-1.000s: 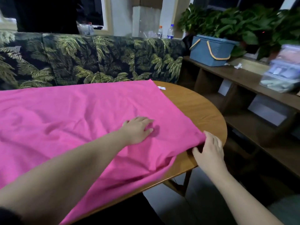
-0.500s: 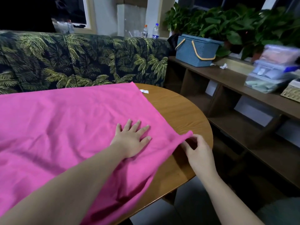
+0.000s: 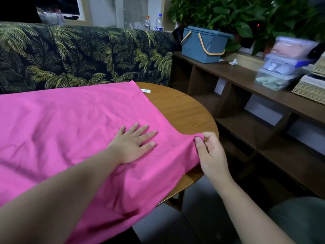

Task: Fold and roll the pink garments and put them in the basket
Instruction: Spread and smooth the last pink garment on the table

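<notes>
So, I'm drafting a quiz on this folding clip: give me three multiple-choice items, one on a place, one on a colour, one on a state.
1. Where does the blue basket stand?
A. on the wooden shelf
B. on the round table
C. on the sofa

2. What colour are the basket's handles?
A. red
B. yellow
C. white

3. What does the right hand do?
A. lies flat
B. hangs idle
C. pinches the pink garment

Key: A, it sits on the wooden shelf by the plants; B, both loops are yellow; C, thumb and fingers grip the corner.

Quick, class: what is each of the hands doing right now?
Left hand: open, pressing flat on the pink garment.
Right hand: pinching the garment's corner.
</notes>
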Tool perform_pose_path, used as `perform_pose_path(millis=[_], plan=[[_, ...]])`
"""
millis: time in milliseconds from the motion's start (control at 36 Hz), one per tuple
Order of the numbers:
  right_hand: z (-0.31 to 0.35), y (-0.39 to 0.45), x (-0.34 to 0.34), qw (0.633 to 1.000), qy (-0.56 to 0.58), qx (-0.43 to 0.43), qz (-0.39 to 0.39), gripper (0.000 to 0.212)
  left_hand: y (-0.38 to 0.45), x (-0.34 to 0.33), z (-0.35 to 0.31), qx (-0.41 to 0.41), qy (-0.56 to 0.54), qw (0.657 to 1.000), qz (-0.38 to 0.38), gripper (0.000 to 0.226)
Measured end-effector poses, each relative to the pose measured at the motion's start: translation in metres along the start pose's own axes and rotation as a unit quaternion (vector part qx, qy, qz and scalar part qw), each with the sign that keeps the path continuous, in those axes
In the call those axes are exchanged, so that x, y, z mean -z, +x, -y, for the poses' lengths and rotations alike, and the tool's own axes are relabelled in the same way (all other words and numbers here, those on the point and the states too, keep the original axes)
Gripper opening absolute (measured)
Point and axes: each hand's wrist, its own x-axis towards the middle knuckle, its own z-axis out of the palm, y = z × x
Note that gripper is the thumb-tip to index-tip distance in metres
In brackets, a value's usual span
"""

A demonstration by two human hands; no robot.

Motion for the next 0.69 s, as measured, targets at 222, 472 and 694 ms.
perform_pose_path(millis=[222, 472, 694], plan=[[-0.009, -0.012, 0.048, 0.993, -0.058, -0.096, 0.041, 0.008, 0.002, 0.000, 0.001, 0.001, 0.014, 1.000, 0.005, 0.055], [-0.025, -0.029, 0.048, 0.960, -0.253, -0.095, 0.072, 0.021, 0.001, 0.002, -0.001, 0.008, 0.014, 1.000, 0.014, 0.056], [-0.002, 0.007, 0.021, 0.957, -0.269, -0.074, 0.080, 0.043, 0.026, 0.008, -0.014, -0.061, -0.022, 0.994, -0.085, 0.040]])
